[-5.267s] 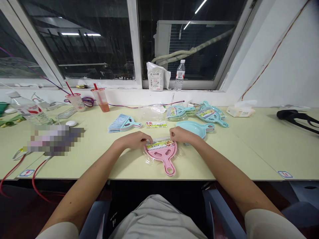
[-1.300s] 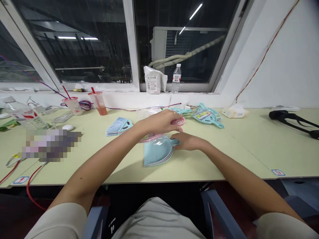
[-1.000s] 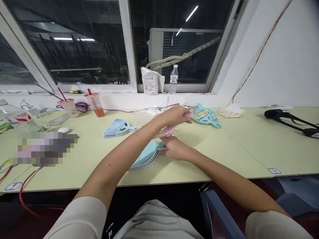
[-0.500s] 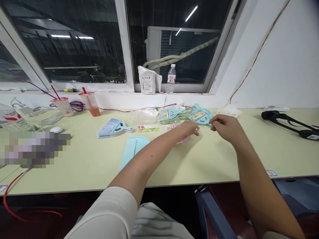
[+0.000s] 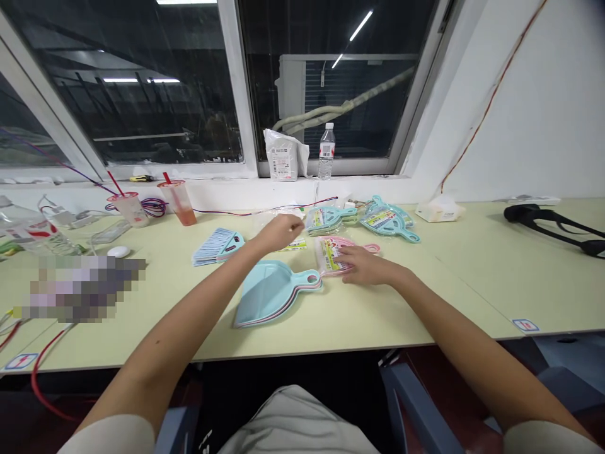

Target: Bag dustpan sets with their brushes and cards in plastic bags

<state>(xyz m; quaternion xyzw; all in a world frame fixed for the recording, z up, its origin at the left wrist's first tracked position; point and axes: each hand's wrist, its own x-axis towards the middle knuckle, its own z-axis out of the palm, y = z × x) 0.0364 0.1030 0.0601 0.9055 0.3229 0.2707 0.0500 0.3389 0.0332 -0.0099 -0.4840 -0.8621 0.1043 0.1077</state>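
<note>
The left hand (image 5: 282,232) has left the pink pack (image 5: 329,253), at the dustpans' (image 5: 269,289) two o'clock, seemingly set aside; the right hand (image 5: 366,265) lies spread over it. The left, curled by the label (image 5: 297,244), may be empty: cannot tell.

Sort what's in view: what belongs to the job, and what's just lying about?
Likely the job:
bagged pink set at the right hand
dustpan stack
brush stack
label card
bagged blue sets

Lying about:
drink cups
windowsill bottle
tissue pack
coiled cable

Bright tabletop (image 5: 425,309), dark window (image 5: 350,88), edge distortion.
</note>
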